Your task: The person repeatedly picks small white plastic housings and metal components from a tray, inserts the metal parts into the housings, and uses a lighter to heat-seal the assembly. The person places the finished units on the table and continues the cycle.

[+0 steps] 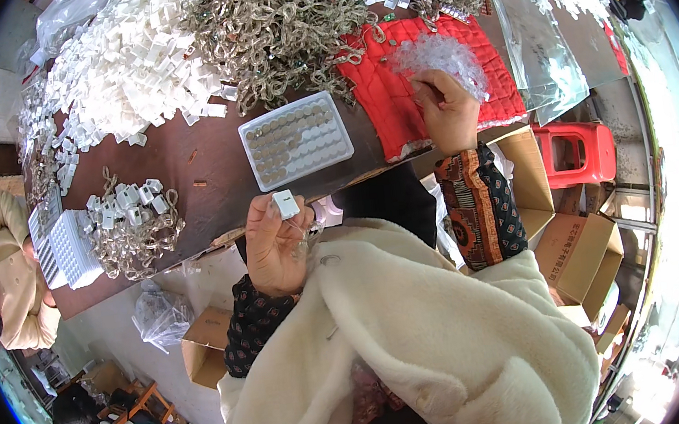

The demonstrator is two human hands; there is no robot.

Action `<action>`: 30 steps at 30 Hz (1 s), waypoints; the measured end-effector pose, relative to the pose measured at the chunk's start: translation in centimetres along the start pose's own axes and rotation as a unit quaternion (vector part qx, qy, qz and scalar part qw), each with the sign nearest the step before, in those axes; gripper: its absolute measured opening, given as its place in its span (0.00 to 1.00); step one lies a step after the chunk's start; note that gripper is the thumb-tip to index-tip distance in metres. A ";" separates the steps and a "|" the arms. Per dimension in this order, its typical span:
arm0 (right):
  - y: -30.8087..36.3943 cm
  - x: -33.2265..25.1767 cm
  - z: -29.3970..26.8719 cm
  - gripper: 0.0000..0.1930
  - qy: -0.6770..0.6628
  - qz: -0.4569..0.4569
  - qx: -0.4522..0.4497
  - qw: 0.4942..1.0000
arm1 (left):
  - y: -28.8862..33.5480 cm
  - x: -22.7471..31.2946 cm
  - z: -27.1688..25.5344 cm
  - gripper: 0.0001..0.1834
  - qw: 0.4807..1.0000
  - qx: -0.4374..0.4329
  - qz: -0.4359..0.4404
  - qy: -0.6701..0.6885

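Observation:
My left hand (pixel 273 247) is closed around a small white plastic case (pixel 285 205), held up just off the table's front edge. A thin clear cord seems to hang from it across my palm. Over the red quilted cloth (pixel 382 97), my right hand (pixel 450 107) has thumb and fingertips pinched together at the near edge of a heap of small clear plastic pieces (pixel 443 56). Anything between those fingertips is too small to make out. Between my hands and farther back lies a white tray (pixel 324 152), partly filled with round button cells (pixel 274 145).
White plastic cases (pixel 141 59) and coiled clear cords (pixel 277 30) are heaped along the back. Finished-looking corded cases (pixel 132 220) and stacked white trays (pixel 75 250) sit at the left, near another person (pixel 10 268). A red stool (pixel 575 154) and cardboard boxes (pixel 577 258) stand right.

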State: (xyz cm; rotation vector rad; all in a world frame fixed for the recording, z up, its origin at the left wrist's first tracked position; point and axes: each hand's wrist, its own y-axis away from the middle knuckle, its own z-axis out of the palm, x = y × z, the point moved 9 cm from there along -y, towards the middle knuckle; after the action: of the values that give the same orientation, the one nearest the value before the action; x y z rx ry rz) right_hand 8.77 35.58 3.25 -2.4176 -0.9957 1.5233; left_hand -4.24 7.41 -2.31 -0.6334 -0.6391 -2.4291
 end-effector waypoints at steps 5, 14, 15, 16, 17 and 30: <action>-0.3 -1.9 0.1 0.09 0.010 -0.022 -0.016 1.000 | -0.1 0.4 1.6 0.06 0.998 -0.058 0.017 0.003; -0.6 -5.1 0.8 0.08 0.035 -0.058 -0.057 0.996 | -0.1 0.7 1.4 0.09 0.998 -0.068 0.017 0.005; -0.5 -5.8 1.1 0.07 0.045 -0.046 -0.068 0.996 | -0.1 0.7 1.8 0.09 0.997 -0.077 0.022 -0.001; 0.2 -8.1 1.6 0.07 0.013 -0.109 -0.094 0.989 | 0.0 0.4 1.6 0.09 0.999 -0.052 0.004 -0.009; 1.5 -10.0 2.1 0.07 -0.011 -0.139 -0.123 0.983 | 0.2 0.2 1.4 0.09 1.000 -0.027 -0.012 -0.005; 8.2 -19.8 6.7 0.18 -0.112 -0.320 -0.238 0.910 | 0.7 2.1 1.3 0.08 0.997 -0.050 0.050 -0.004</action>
State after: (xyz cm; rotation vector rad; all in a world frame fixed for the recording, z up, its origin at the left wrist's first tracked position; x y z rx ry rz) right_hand 1.42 16.12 11.65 -1.8342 -2.1542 1.4253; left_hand -4.99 6.83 0.12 -0.6983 -0.4794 -2.3769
